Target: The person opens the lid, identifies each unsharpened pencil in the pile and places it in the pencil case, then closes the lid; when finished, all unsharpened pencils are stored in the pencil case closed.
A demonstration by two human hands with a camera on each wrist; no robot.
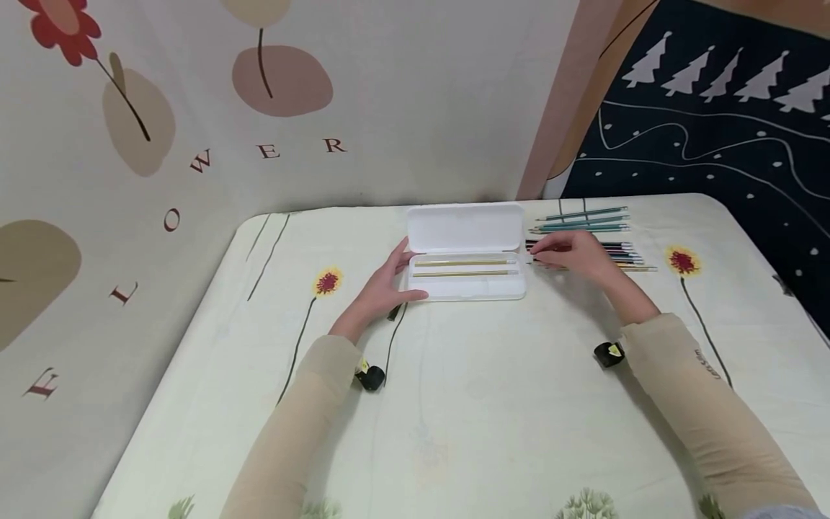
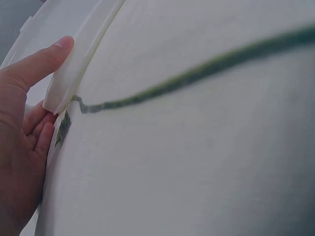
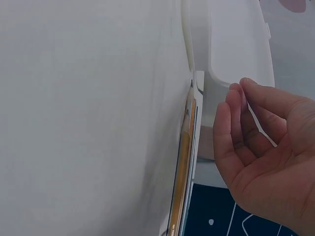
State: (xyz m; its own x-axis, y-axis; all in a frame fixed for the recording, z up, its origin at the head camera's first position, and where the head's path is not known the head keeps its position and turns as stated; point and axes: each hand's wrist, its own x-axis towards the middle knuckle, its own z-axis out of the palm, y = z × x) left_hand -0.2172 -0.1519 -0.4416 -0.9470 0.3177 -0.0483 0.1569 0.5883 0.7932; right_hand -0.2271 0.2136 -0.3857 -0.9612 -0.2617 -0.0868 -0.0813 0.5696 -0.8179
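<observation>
While the left hand [image 1: 382, 288] steadies the left end of the white pencil case [image 1: 467, 252], thumb along its front edge and fingers curled against its side, the right hand [image 1: 573, 251] hovers just right of the case over the loose pencils [image 1: 596, 245], its fingers loosely bent and, as the right wrist view shows, holding nothing. The case lies open on the pale flowered tablecloth [image 1: 454, 404], near the far edge, with its lid [image 1: 465, 227] tipped back toward the wall hanging [image 1: 194, 144]. Inside the tray lie 2 gold pencils [image 1: 463, 267], parallel and lengthwise. The case looks like thin, rigid, smooth plastic, so it should be light and apt to slide on the cloth; bracing it at one short end, as the left hand does, seems the sound hold. The pencils right of the case, green ones farther back and dark and gold ones nearer, look slim, stiff and prone to rolling, best pinched mid-shaft between thumb and fingertips.
</observation>
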